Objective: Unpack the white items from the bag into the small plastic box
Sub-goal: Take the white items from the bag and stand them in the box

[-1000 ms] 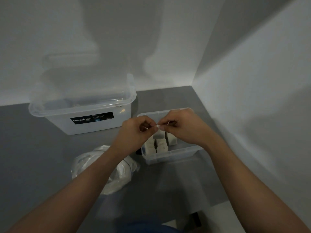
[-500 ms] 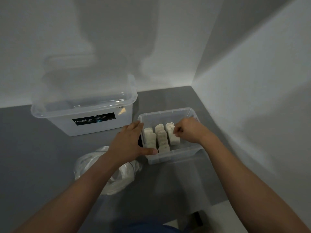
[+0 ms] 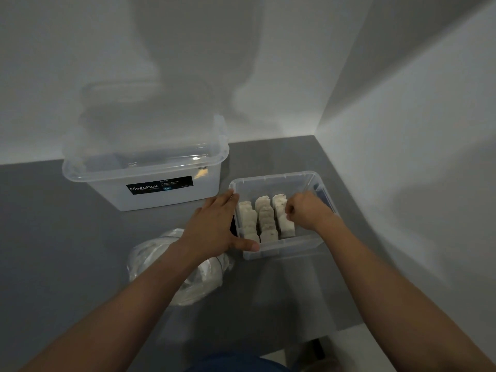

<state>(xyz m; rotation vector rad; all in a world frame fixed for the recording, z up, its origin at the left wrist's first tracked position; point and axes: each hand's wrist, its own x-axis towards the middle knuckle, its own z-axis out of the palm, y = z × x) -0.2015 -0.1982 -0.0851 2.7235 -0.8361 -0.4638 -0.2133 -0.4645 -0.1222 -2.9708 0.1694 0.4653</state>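
The small clear plastic box (image 3: 281, 249) stands on the grey surface at centre right. Three rows of white items (image 3: 265, 221) stand upright inside it. My right hand (image 3: 306, 210) is inside the box with curled fingers, which pinch a white item (image 3: 285, 224) in the right row. My left hand (image 3: 214, 226) lies against the box's left wall with straight fingers, and its thumb touches the front left corner. The clear plastic bag (image 3: 153, 256) lies crumpled to the left of the box, partly hidden under my left forearm, with pale contents showing through.
A larger clear lidded box (image 3: 150, 181) with a black Megabox label stands at the back left. White walls meet in a corner just behind and to the right of the small box. The grey surface ends at a front edge near the lower right.
One second ago both hands pinched a white item above the small box. My right hand has since lowered it into the right row, and my left hand has moved to the box's left side.
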